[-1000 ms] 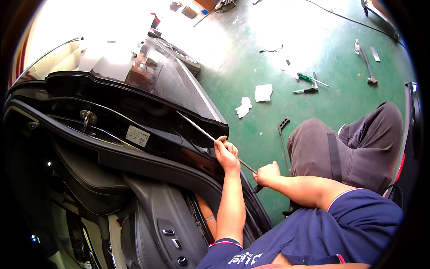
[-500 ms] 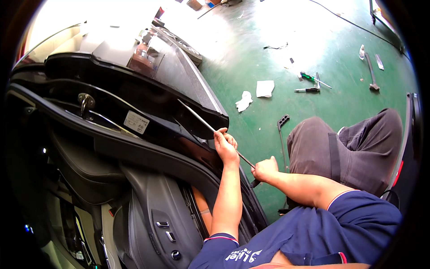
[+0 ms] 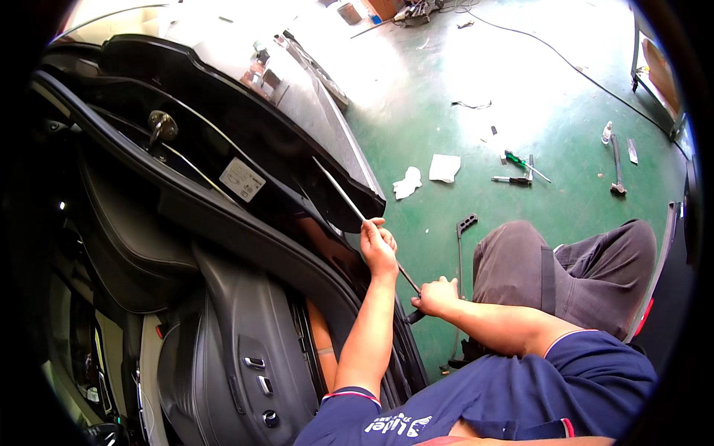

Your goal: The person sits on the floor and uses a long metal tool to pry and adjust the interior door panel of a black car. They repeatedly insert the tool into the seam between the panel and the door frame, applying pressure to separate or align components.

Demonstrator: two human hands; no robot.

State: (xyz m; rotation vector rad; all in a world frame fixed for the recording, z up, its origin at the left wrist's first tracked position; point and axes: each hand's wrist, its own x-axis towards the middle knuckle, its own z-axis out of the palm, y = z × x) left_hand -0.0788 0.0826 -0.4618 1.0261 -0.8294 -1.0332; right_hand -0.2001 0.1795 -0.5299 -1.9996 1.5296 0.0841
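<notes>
Fingers (image 3: 381, 236) of the left hand (image 3: 378, 249) are curled tight around the middle of a long, thin, silver metal rod (image 3: 349, 201). The right hand (image 3: 436, 295) is closed around the rod's dark handle end (image 3: 413, 316), lower and nearer the body. The rod is held slanting up and to the left, with its far tip laid against the edge of a black open car door (image 3: 245, 186), close to where the door's dark trim meets the glass.

A slip of the tip could be caused by too much push from the handle, and the trim or glass could be scratched. The left fingers lie just beside the door's edge and could be pinched against it.

Little room is left on the door side. Open green floor (image 3: 446, 111) is seen to the right, beyond a bent knee in grey trousers (image 3: 535, 260), where white rags (image 3: 428, 173) and a green-handled screwdriver (image 3: 524, 163) lie well apart from the hands.
</notes>
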